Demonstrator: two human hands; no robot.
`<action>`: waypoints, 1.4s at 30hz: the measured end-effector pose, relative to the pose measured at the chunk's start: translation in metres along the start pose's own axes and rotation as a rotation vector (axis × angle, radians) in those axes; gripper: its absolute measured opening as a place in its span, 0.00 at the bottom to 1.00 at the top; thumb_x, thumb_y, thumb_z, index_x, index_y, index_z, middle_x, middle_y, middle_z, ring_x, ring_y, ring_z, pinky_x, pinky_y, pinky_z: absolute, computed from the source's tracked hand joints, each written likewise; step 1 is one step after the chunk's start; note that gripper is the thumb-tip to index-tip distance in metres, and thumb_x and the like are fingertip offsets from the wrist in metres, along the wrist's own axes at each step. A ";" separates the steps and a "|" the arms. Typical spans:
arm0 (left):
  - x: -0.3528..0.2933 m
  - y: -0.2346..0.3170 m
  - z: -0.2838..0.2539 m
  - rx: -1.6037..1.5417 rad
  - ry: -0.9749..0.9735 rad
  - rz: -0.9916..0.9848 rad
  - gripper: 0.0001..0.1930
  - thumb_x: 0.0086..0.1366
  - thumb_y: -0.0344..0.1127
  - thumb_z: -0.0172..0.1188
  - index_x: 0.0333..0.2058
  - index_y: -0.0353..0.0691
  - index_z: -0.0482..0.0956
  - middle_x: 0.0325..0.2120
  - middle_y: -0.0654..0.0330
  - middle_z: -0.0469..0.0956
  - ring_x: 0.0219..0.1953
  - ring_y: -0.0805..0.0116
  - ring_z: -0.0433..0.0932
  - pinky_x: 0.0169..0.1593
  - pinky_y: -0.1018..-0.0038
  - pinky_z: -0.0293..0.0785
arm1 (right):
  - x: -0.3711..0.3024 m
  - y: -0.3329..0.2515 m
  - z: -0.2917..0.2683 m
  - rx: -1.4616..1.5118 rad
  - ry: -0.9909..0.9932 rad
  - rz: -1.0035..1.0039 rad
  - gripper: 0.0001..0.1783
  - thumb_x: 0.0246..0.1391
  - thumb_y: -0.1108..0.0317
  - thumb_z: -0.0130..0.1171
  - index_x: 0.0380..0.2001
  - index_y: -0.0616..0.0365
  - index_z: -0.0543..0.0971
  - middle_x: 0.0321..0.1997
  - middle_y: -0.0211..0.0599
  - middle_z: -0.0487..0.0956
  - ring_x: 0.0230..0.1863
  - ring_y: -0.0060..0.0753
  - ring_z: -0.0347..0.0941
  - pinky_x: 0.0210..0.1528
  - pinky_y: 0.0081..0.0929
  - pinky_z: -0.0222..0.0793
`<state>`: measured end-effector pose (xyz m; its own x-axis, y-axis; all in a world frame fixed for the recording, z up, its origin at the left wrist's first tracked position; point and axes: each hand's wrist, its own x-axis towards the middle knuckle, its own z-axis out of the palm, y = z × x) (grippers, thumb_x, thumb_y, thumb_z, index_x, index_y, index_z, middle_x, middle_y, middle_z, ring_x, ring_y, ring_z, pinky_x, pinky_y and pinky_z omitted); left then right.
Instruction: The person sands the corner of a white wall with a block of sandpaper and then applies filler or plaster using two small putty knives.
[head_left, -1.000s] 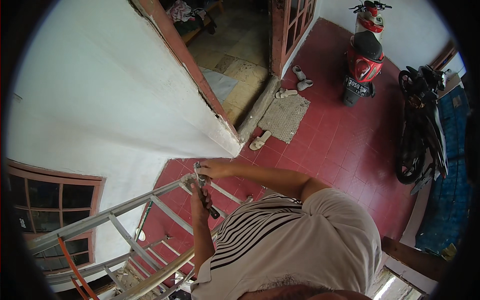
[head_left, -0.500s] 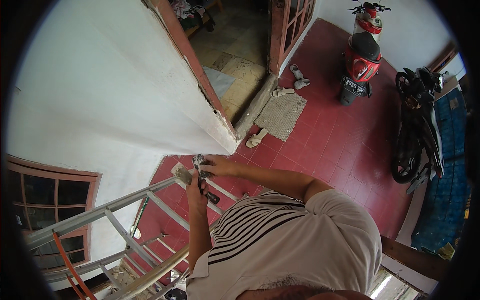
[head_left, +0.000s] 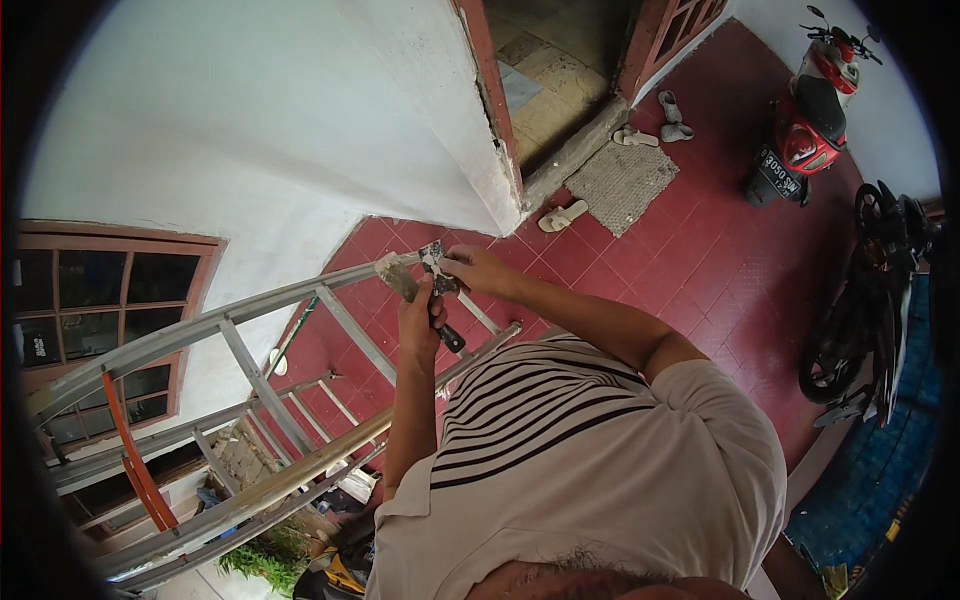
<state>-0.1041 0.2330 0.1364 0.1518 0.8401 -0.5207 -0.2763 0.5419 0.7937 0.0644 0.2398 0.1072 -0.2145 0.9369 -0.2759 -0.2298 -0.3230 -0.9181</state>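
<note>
My left hand is closed around a putty knife. Its broad blade is smeared with pale filler and points away to the upper left, and the dark handle sticks out below the fist. Close against it, my right hand grips a second scraper, its blade blotched white over dark metal. The two tools cross or lie side by side; my fingers hide whether they touch. Both hands are above the rails of an aluminium ladder.
A white wall with a chipped corner stands ahead, beside a doorway with a raised sill. A barred window is at left. On the red tiles are a mat, slippers, a red scooter and a black motorcycle.
The view has shifted, so the doorway and scooter stand farther right and more of the ladder shows. Both hands still hold the scrapers close together, with little change in grip.
</note>
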 end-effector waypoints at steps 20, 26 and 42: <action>0.010 -0.014 -0.044 -0.060 0.147 -0.150 0.12 0.70 0.41 0.57 0.40 0.38 0.75 0.24 0.68 0.70 0.19 0.80 0.64 0.18 0.81 0.56 | 0.050 0.034 -0.024 0.032 -0.049 0.118 0.12 0.64 0.63 0.51 0.43 0.59 0.76 0.27 0.33 0.79 0.20 0.25 0.76 0.21 0.21 0.69; -0.010 -0.019 -0.060 -0.068 0.266 -0.112 0.14 0.70 0.42 0.57 0.40 0.35 0.74 0.23 0.67 0.67 0.19 0.79 0.63 0.17 0.81 0.56 | 0.130 0.064 -0.086 -0.140 0.565 0.116 0.15 0.63 0.62 0.51 0.37 0.66 0.72 0.23 0.42 0.79 0.19 0.33 0.79 0.21 0.30 0.74; -0.027 -0.039 -0.066 -0.143 0.399 -0.186 0.13 0.71 0.42 0.55 0.40 0.36 0.73 0.22 0.67 0.65 0.18 0.79 0.62 0.17 0.81 0.55 | 0.229 0.124 -0.141 -0.384 1.006 -0.128 0.13 0.63 0.67 0.50 0.36 0.70 0.71 0.28 0.56 0.80 0.21 0.46 0.81 0.25 0.39 0.78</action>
<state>-0.1604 0.1876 0.0991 -0.1580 0.6390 -0.7528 -0.4113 0.6505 0.6385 0.1209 0.4333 -0.1101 0.7073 0.6970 -0.1182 0.1552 -0.3162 -0.9359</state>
